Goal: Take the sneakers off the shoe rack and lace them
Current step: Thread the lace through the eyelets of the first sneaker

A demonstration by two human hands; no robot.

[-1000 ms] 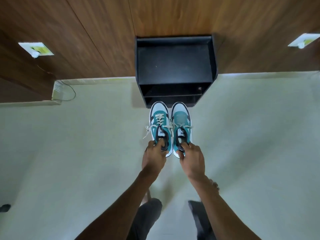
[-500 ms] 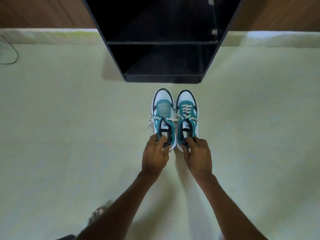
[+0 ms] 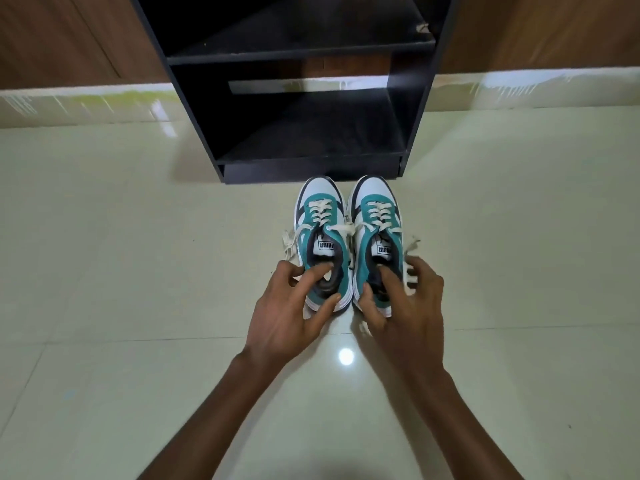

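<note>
Two teal, white and black sneakers stand side by side on the floor, toes pointing at the black shoe rack. My left hand pinches the heel of the left sneaker, one finger inside the collar and the thumb on the outside. My right hand holds the heel of the right sneaker the same way, its other fingers spread. The cream laces are threaded over the front eyelets. Their loose ends trail off to the sides.
The rack's shelves hold no shoes; only a small scrap lies on an upper shelf. Glossy pale floor tiles spread left, right and toward me. A pale skirting and brown wood wall panels run behind the rack.
The view has dropped much closer to the floor and rack. The sneakers now rest on the tiles in front of the rack, and my right hand's outer fingers have spread apart.
</note>
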